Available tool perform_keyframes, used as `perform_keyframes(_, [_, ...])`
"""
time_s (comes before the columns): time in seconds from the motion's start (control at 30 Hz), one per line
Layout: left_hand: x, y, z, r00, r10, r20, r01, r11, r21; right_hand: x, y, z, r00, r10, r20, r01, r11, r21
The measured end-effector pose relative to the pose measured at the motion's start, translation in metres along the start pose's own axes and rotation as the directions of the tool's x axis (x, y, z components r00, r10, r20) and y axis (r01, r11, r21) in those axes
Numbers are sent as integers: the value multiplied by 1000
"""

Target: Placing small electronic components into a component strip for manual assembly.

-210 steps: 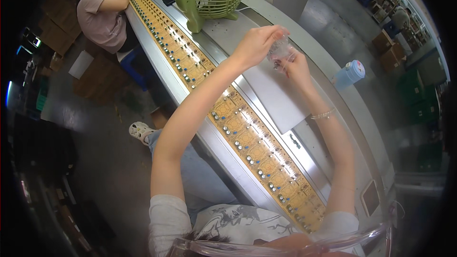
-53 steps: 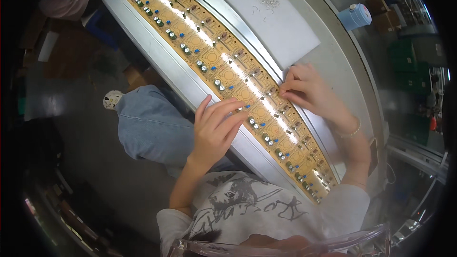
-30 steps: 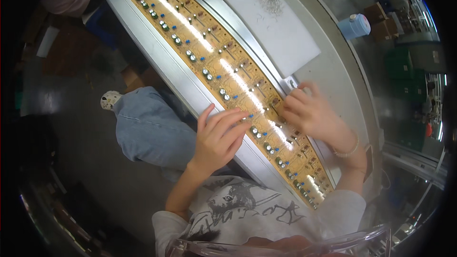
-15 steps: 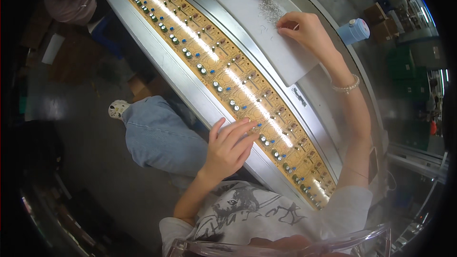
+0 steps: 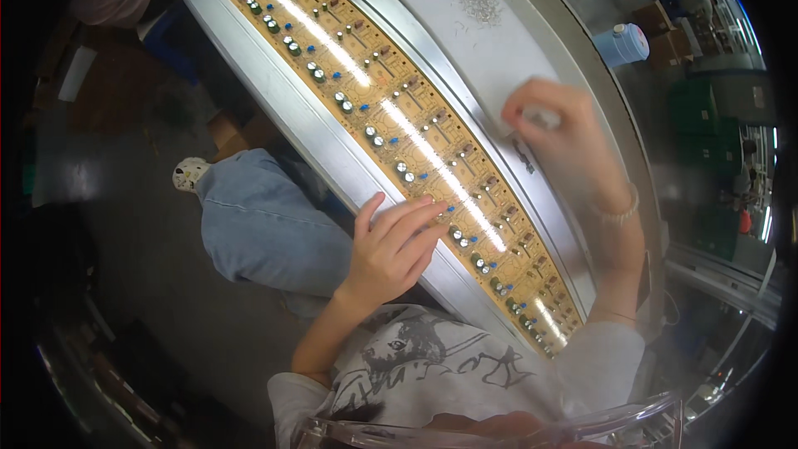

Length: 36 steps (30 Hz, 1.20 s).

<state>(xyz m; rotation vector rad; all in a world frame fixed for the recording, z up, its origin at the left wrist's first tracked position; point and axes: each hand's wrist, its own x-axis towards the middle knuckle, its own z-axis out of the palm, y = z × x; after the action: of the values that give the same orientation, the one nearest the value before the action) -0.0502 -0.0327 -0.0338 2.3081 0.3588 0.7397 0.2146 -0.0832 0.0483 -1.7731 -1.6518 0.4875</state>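
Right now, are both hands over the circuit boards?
No: the left hand has its fingers over the circuit boards, but the blurred right hand shows off to their right, by the white pad.

A printed grey T-shirt (image 5: 482, 374), blue jeans (image 5: 270, 224) and pale bracelet (image 5: 619, 216) are worn.

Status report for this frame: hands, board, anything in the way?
Left hand: open over circuit board. Right hand: curled, blurred, near white pad; contents unclear. Circuit board: dotted with components; left hand hides part.
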Motion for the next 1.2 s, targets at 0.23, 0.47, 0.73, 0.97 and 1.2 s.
perform_keyframes(0.23, [1,-1,0,1000,10,8,-10,1000,22,-48,-7,20,995,53,89,-51,998,-25])
perform_keyframes(0.47, [2,3,1,999,-36,-25,36,999,15,-42,8,34,987,-135,82,147,974,-173])
perform_keyframes(0.73, [-1,1,0,999,-44,-25,44,999,11,-43,4,34,982,-93,165,127,969,-210])
perform_keyframes(0.97, [-4,0,-1,999,-49,-23,50,999,11,-42,3,34,976,-98,195,144,962,-233])
perform_keyframes(1.2, [-2,-2,0,999,-49,-22,49,999,12,-40,11,33,956,-180,231,234,944,-234])
